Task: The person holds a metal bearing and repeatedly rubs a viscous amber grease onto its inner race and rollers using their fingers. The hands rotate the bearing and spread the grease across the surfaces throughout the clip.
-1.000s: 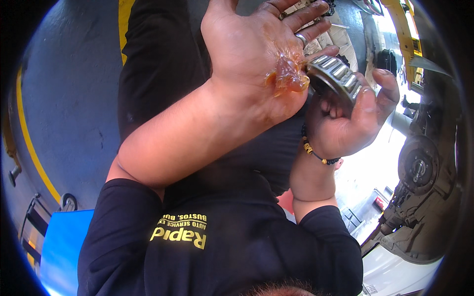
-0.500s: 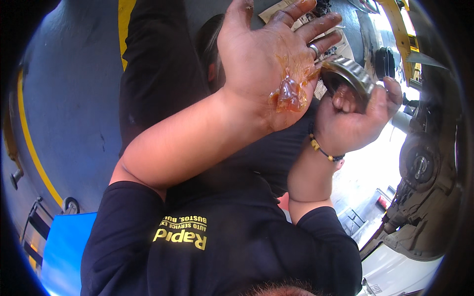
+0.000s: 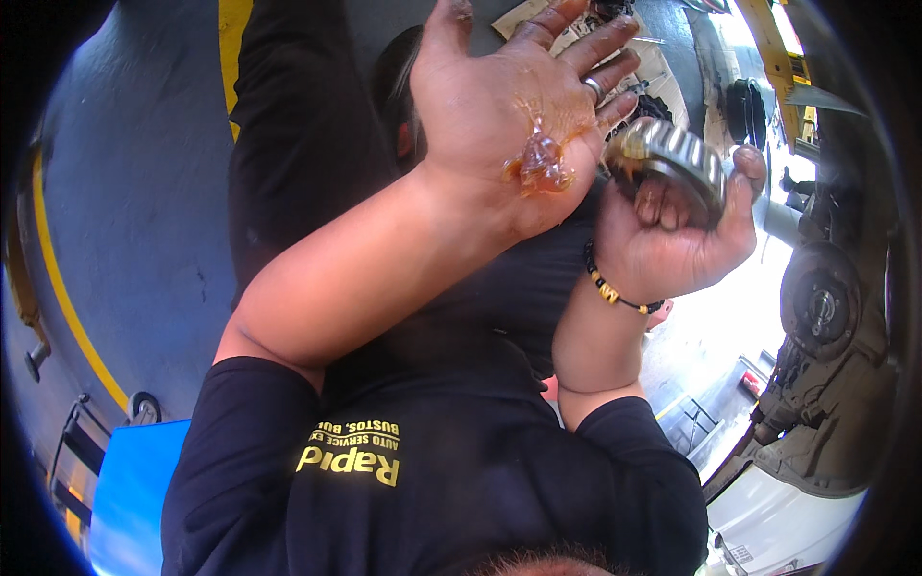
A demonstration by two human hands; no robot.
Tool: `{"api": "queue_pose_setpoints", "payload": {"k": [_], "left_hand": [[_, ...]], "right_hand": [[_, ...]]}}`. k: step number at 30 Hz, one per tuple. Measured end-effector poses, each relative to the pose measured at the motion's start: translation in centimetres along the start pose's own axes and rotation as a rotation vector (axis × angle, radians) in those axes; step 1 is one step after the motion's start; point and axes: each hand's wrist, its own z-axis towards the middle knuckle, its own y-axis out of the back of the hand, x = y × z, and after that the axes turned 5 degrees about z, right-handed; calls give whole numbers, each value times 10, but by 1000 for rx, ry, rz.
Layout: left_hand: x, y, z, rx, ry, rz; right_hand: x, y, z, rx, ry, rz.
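My left hand (image 3: 504,120) is held palm up with its fingers spread, a ring on one of them. A lump of amber grease (image 3: 543,165) lies on the heel of the palm, with smears reaching toward the fingers. Just to the right, my right hand (image 3: 667,250) grips a metal tapered roller bearing (image 3: 684,161), its fingers through the bore and the thumb at the outer side. The bearing is tilted, its near-left edge close beside the left palm, with some grease on that edge. A beaded bracelet (image 3: 607,288) circles the right wrist.
On the right is a vehicle's underside with a round wheel hub (image 3: 821,300). Beyond my hands, a light sheet (image 3: 663,77) with dark parts lies on the floor. A blue panel (image 3: 139,499) and a caster wheel (image 3: 144,408) are at lower left; a yellow post (image 3: 768,43) stands far right.
Both hands have shifted slightly left, the bearing moving with the right hand and turning to show more of its rollers. The grease lump on the palm looks smaller and reshaped.
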Motion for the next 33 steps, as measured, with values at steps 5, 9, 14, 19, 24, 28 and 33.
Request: {"api": "queue_pose_setpoints", "payload": {"k": [5, 9, 14, 19, 24, 28, 33], "left_hand": [[-1, -8, -1, -4, -190, 52], [12, -23, 3, -206, -501, 194], [5, -21, 2, -156, -693, 355], [-2, -6, 3, -46, -742, 467], [-13, -5, 5, -64, -510, 300], [-20, -10, 3, -32, -208, 77], [-9, -29, -5, -44, -124, 27]], "right_hand": [[-20, -5, 3, -256, 301, -477], [-31, -30, -14, -316, 164, -393], [-45, -38, -23, -281, 78, -318], [-30, -43, -39, -165, -18, -343], [-1, -29, -27, -229, -154, -244], [-5, -13, 4, -264, -47, -12], [-6, -18, 9, -253, 133, -156]]}}
